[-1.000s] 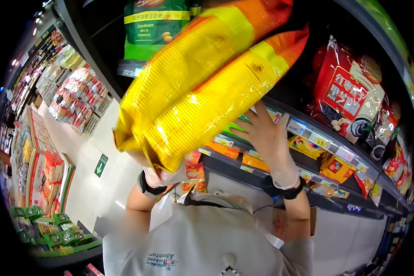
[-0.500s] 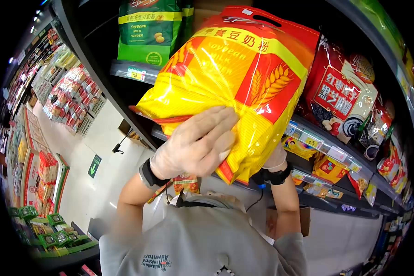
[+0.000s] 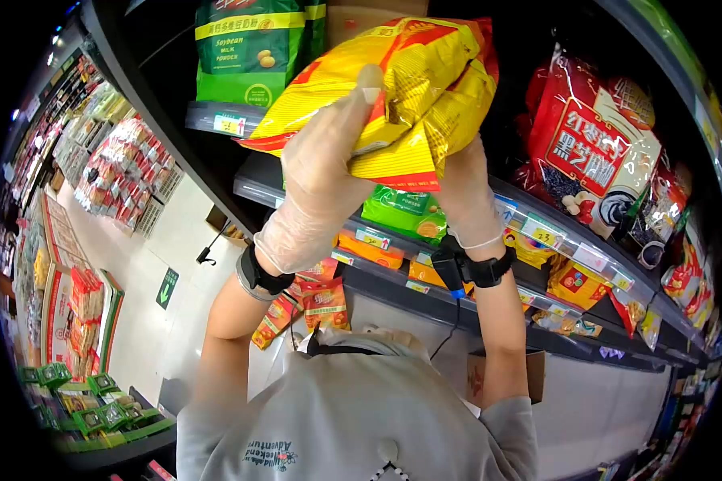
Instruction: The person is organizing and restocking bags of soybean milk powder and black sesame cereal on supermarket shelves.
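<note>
Between my hands is a big yellow-and-red bag of soybean milk powder [image 3: 425,88], tipped so its creased bottom end faces me. My left hand [image 3: 325,152], in a thin clear glove, grips its near left side with the thumb lying on top. My right hand [image 3: 467,188], gloved too, holds the lower right side; its fingertips are hidden behind the bag. The bag is at the opening of a dark shelf. To its left stands a green bag of soybean milk powder [image 3: 249,56]. A red bag with a black sesame picture [image 3: 590,144] leans on the right.
A shelf edge with price labels [image 3: 553,236] runs below my hands, with smaller packs on lower tiers. Orange-red packs [image 3: 325,305] are low by my body. A cardboard box [image 3: 533,377] sits lower right. Stacked goods [image 3: 128,172] stand across the aisle on the left.
The bag has moved up and away toward the shelf and tipped, its printed front turning out of sight. Both hands have moved up with it, uncovering the lower shelf packs.
</note>
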